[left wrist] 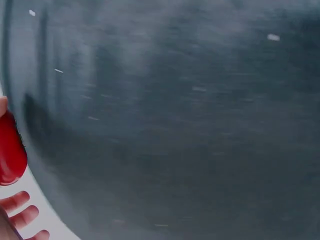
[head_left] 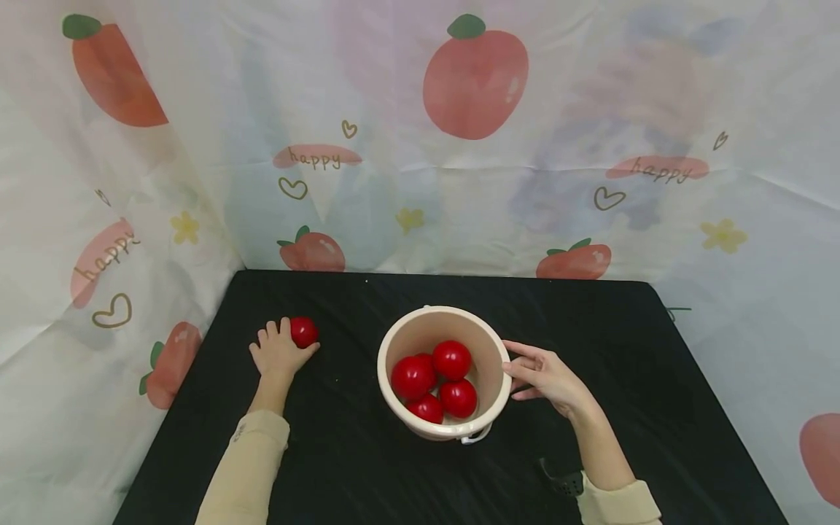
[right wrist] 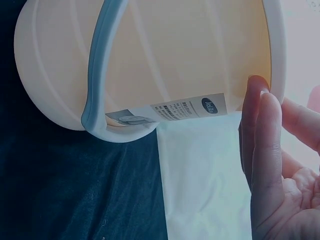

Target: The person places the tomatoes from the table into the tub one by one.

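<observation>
My left hand (head_left: 278, 354) is around a glossy red ball (head_left: 304, 332) at the left of the table, the ball between thumb and forefinger. In the left wrist view that ball (left wrist: 11, 150) shows at the left edge, a fingertip against its top and other fingers spread below. A cream bucket (head_left: 389, 343) stands upright at the middle, several red balls (head_left: 453, 360) lying inside. My right hand (head_left: 547, 378) holds the bucket's right rim; in the right wrist view its fingertips (right wrist: 270, 107) are right at the rim.
The black-covered table (head_left: 341, 467) meets a printed cloth backdrop (head_left: 407, 95) at the back and sides. The bucket's handle (right wrist: 95, 75) hangs down along its wall, beside a paper label (right wrist: 190, 107). A dark strap (head_left: 567, 483) is at the right wrist.
</observation>
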`<state>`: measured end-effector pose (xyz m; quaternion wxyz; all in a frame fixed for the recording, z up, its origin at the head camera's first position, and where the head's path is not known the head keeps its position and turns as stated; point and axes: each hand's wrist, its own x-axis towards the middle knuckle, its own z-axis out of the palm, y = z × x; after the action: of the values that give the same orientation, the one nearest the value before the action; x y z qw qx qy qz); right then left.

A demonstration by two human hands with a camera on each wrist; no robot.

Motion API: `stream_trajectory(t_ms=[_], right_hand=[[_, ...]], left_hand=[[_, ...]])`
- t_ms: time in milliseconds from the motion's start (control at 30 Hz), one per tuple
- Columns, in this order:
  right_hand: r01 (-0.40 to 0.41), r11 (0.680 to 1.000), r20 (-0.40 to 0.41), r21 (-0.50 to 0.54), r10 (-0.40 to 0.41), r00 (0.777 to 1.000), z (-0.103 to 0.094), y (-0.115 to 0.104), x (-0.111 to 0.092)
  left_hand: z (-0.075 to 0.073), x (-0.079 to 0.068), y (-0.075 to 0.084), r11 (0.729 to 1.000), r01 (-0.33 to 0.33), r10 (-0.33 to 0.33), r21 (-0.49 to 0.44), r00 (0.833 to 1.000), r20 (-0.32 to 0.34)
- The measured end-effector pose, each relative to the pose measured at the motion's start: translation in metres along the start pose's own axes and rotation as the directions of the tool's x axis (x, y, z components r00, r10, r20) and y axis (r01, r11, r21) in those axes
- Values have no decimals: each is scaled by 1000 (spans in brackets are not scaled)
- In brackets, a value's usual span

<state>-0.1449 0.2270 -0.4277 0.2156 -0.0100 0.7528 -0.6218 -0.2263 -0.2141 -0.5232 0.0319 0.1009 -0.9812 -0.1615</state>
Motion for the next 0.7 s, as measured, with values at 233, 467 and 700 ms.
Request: stream_trajectory(t_ms=[233,467,700], right_hand=[[-5,1000,-5,3,5,1000,1,2,2],[-3,1000,-6,2,3,1000,1,3,2],[1,1000,2,11,-1,1000,1,3,2]], left_hand=[[-29,3,53,971,-221,234,86,955,-183],[-69,-21,117,863,-461,504,208,809,-302],[-72,-56,159,680,-672,733,294,610,-302]])
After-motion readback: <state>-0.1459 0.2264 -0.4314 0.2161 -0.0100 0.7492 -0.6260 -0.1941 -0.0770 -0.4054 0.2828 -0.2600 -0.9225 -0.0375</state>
